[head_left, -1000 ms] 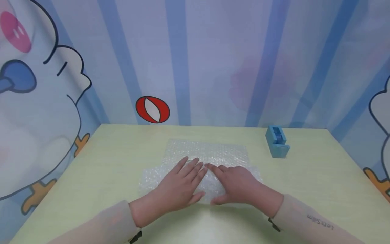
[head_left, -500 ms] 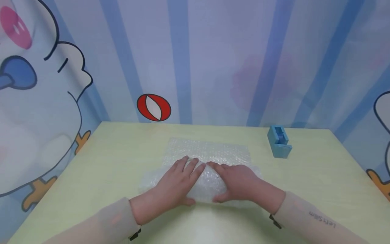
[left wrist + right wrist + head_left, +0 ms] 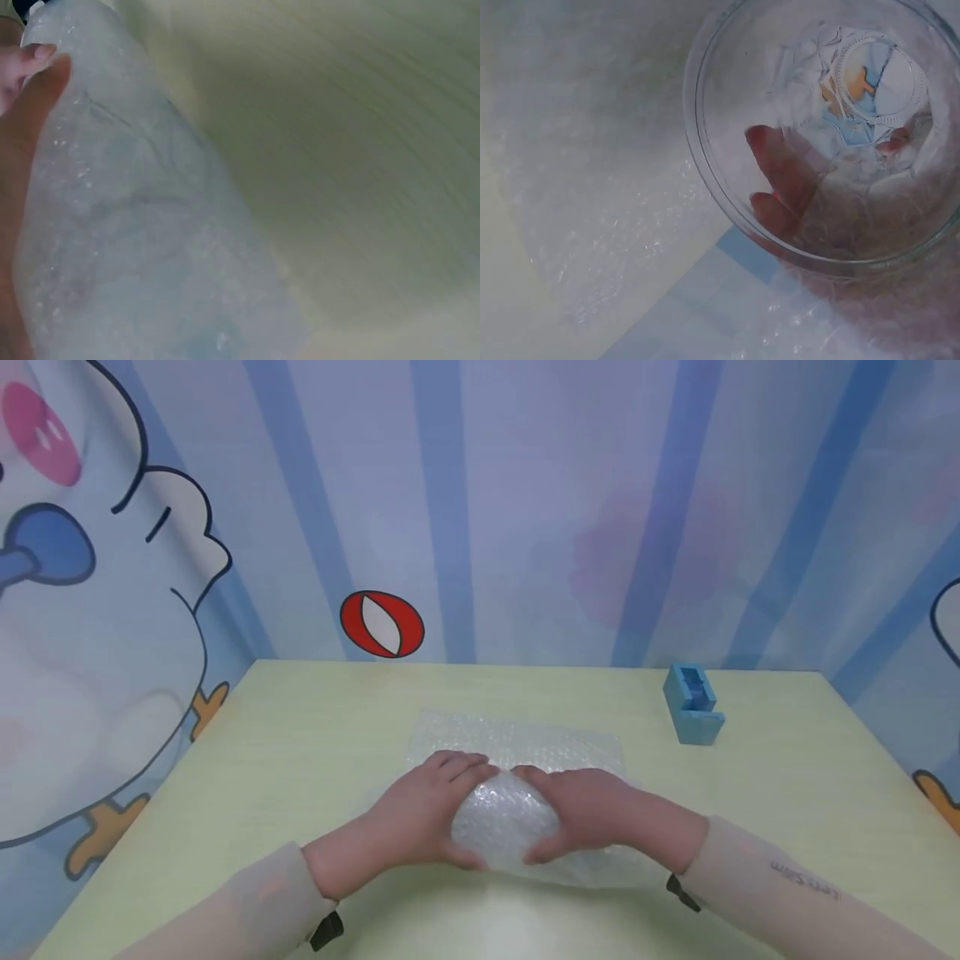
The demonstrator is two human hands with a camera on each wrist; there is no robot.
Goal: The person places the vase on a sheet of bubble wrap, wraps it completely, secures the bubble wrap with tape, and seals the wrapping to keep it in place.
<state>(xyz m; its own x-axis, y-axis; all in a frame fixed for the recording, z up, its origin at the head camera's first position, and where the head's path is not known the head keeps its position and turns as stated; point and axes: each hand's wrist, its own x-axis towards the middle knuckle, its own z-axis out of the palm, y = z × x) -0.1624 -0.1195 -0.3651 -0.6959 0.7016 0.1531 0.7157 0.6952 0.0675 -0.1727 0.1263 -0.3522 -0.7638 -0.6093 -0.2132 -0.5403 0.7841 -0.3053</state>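
A sheet of bubble wrap is bunched round a clear glass, whose round rim and patterned base show in the right wrist view. In the head view the wrap hides the glass. My left hand grips the roll from the left, fingers bent over the far side and thumb on the near side. From the right, my right hand holds it the same way. The left wrist view has the wrap filling its left half, with a thumb along its edge.
The flat far part of the wrap lies on the pale yellow table. A blue tape dispenser stands at the back right. Behind the table hangs a striped blue backdrop with cartoon figures.
My left fingers have gone from spread flat to bent over the roll. Both hands now hold the wrap in a rounder bulge, and its right near corner sticks out further toward me.
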